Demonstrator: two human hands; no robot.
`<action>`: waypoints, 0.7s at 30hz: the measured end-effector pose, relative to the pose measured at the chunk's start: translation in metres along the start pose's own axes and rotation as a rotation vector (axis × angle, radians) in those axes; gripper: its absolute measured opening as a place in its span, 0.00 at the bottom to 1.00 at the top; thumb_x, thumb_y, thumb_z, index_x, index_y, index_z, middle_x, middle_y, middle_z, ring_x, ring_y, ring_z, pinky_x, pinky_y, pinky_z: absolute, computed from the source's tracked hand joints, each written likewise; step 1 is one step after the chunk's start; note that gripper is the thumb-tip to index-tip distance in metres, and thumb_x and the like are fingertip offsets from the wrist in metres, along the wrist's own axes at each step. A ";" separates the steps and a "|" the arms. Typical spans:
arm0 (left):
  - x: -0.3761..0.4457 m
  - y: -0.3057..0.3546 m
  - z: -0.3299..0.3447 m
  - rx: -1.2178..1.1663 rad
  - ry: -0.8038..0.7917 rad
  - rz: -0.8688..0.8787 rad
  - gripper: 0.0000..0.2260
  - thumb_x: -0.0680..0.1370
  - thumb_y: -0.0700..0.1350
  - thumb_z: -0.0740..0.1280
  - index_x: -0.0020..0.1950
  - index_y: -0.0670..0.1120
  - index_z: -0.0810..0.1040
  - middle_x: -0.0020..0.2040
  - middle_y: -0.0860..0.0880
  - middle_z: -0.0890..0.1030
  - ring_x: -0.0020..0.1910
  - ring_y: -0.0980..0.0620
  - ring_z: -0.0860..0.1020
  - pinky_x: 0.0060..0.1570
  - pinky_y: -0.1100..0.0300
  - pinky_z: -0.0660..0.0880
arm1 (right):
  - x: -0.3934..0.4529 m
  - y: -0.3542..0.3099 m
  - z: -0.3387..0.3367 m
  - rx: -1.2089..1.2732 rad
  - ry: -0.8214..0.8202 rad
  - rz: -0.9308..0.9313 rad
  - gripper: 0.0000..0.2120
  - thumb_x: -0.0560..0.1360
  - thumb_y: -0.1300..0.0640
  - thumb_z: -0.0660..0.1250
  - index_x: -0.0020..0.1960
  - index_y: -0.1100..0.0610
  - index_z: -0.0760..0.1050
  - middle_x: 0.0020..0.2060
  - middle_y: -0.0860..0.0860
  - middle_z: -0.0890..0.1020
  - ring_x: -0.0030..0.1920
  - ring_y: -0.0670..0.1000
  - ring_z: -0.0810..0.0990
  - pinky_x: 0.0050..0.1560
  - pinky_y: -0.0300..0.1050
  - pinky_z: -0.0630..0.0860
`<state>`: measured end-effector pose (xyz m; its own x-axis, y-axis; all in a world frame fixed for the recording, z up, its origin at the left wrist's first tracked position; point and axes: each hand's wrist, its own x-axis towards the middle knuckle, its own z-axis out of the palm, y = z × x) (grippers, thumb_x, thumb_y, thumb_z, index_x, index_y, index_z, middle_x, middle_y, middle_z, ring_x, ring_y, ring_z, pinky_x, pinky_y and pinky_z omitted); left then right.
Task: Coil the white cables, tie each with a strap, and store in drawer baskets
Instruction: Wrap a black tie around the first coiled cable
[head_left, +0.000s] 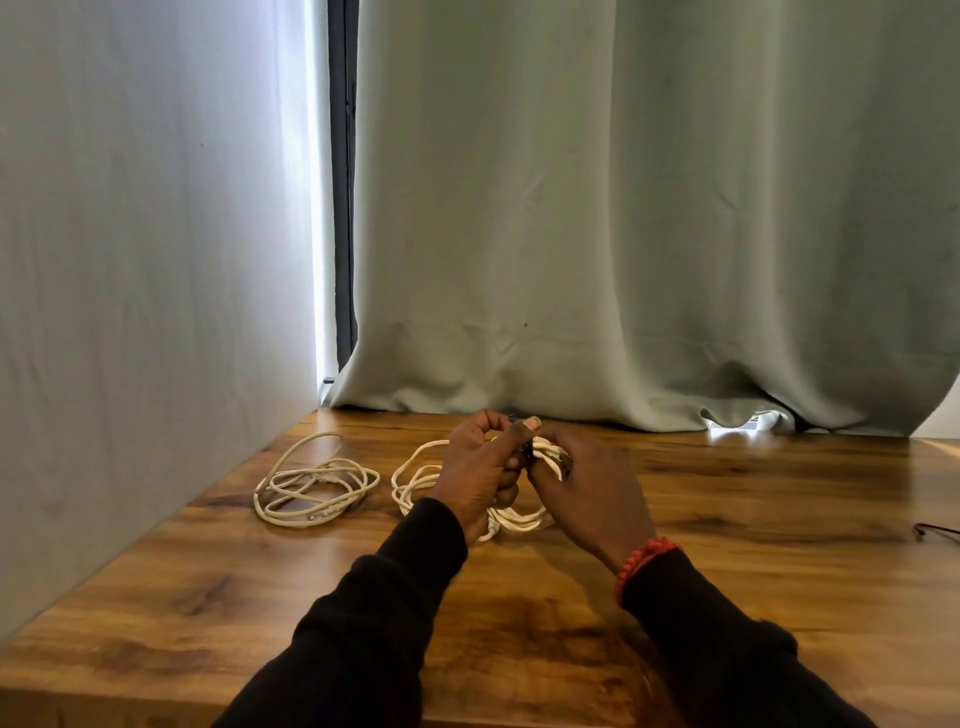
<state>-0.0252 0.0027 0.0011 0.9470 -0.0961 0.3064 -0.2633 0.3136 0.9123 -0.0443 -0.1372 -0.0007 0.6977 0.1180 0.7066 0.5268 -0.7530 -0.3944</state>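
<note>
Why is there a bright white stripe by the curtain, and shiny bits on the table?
Head view: daylight glares through the gap beside the curtain and washes out; the wooden table mirrors it as sheen; the hands look slightly soft.

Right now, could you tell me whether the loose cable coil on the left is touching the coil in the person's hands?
Apart. The head view shows bare wooden table between the loose cable coil and the held coil.
</note>
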 end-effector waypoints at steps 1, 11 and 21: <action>0.000 0.000 0.000 0.001 -0.004 -0.002 0.10 0.78 0.46 0.73 0.45 0.47 0.72 0.28 0.51 0.69 0.24 0.56 0.61 0.21 0.65 0.59 | 0.000 0.000 0.001 0.087 -0.032 0.025 0.11 0.77 0.53 0.68 0.59 0.45 0.79 0.44 0.42 0.83 0.42 0.42 0.80 0.43 0.39 0.77; -0.001 -0.003 0.003 0.181 -0.036 0.031 0.10 0.79 0.48 0.72 0.51 0.45 0.74 0.29 0.50 0.73 0.25 0.55 0.64 0.23 0.64 0.60 | 0.008 0.002 -0.012 0.876 -0.089 0.397 0.09 0.75 0.62 0.66 0.46 0.65 0.84 0.42 0.62 0.85 0.43 0.55 0.83 0.47 0.49 0.77; -0.005 -0.002 0.003 0.175 -0.140 0.076 0.09 0.76 0.44 0.75 0.49 0.43 0.76 0.31 0.46 0.77 0.23 0.56 0.67 0.22 0.65 0.61 | 0.009 0.007 -0.012 0.994 0.045 0.471 0.15 0.73 0.68 0.72 0.57 0.55 0.77 0.45 0.57 0.87 0.47 0.55 0.86 0.47 0.48 0.83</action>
<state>-0.0299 -0.0003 -0.0014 0.8917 -0.2127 0.3995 -0.3722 0.1578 0.9147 -0.0398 -0.1487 0.0102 0.9237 -0.0825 0.3741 0.3825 0.1434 -0.9128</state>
